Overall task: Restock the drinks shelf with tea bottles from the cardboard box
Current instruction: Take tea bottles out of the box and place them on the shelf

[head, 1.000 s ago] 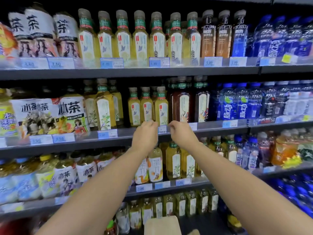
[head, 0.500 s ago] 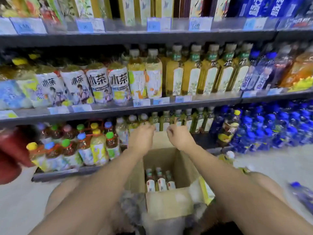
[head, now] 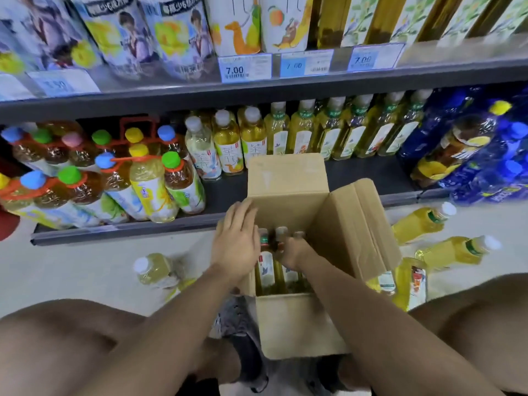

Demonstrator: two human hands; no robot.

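Cardboard box [head: 288, 324] stands open on the pale shop floor [head: 71, 270] before the lowest shelf [head: 357, 172], holding a few tea bottles [head: 265, 267] upright, caps up, long axes vertical. The right grip [head: 294, 252] reaches inside, fingers curled round one bottle's neck; the left grip [head: 237, 247] lies released, fingers straight, against the box's left wall, while loose bottles [head: 417, 227] lie on their sides nearby.

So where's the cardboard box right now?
The cardboard box sits on the floor, centre of the head view, between the person's knees, before the bottom shelf; loose bottles lie on its right.
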